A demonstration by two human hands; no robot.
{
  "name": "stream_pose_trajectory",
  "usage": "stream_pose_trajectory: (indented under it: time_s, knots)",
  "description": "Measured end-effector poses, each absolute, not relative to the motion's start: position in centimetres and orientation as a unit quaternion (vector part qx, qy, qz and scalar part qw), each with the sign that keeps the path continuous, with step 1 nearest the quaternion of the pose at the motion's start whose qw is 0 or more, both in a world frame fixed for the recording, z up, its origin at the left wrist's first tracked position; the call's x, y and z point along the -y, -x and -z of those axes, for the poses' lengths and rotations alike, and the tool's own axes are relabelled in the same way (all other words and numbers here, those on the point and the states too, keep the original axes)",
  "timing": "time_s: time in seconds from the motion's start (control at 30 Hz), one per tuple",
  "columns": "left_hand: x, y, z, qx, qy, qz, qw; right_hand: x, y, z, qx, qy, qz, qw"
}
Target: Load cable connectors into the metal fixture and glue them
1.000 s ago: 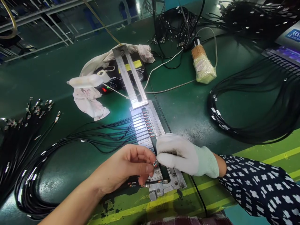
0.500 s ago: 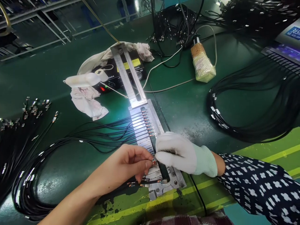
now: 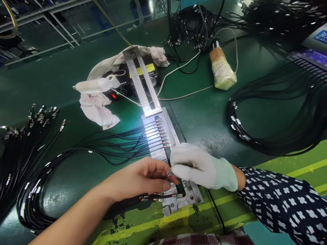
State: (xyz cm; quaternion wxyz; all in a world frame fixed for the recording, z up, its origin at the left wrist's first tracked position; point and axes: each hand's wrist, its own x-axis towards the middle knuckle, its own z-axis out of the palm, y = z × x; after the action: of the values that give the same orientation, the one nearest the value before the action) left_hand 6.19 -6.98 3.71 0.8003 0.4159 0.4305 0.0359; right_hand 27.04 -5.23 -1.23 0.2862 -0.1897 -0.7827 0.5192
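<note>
Holding a small silver metal connector (image 3: 169,174), nearly closed bare left fingers (image 3: 160,185) needed steadiness; whether white-gloved right fingers (image 3: 182,172) gripped was unclear

The bare left hand (image 3: 138,178) and gloved right hand (image 3: 192,166) meet at a small connector (image 3: 169,174) over a metal fixture (image 3: 170,127) lined with black cables (image 3: 122,137).

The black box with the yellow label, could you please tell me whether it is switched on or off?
The black box appears on: its red display and small green light glow at the front.
</note>
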Motion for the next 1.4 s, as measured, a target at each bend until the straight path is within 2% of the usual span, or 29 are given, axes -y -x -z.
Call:
stream_pose_trajectory:
  time_s: [0.27, 0.57, 0.73, 0.87, 0.93, 1.2, 1.4]
  knots:
    - [5.8, -5.4, -1.6, -0.337, -0.295, 0.016, 0.894, 5.3, -27.0, 1.1, 0.78, 0.158, -0.527, 0.298]
    - [7.0, -5.5, -1.8, -0.44, -0.25, -0.081, 0.859, 5.2, -27.0, 1.1, 0.777, 0.169, -0.532, 0.291]
    - [8.0, -6.0, -2.9, -0.525, -0.37, -0.139, 0.754, 5.3, -27.0, 0.7, 0.762, 0.225, -0.543, 0.273]
    - [9.4, -6.5, -3.9, -0.556, -0.604, -0.175, 0.544, 5.3, -27.0, 0.4, 0.753, 0.251, -0.55, 0.261]
    - [9.7, -6.6, -4.1, -0.545, -0.662, -0.168, 0.487, 5.4, -27.0, 0.4, 0.75, 0.252, -0.554, 0.26]
    - [9.2, -7.4, -3.9, -0.526, -0.529, -0.165, 0.646, 5.2, -27.0, 0.7, 0.754, 0.243, -0.552, 0.259]
    - [8.9, -7.4, -3.7, -0.531, -0.503, -0.189, 0.655, 5.2, -27.1, 0.5, 0.76, 0.234, -0.547, 0.26]
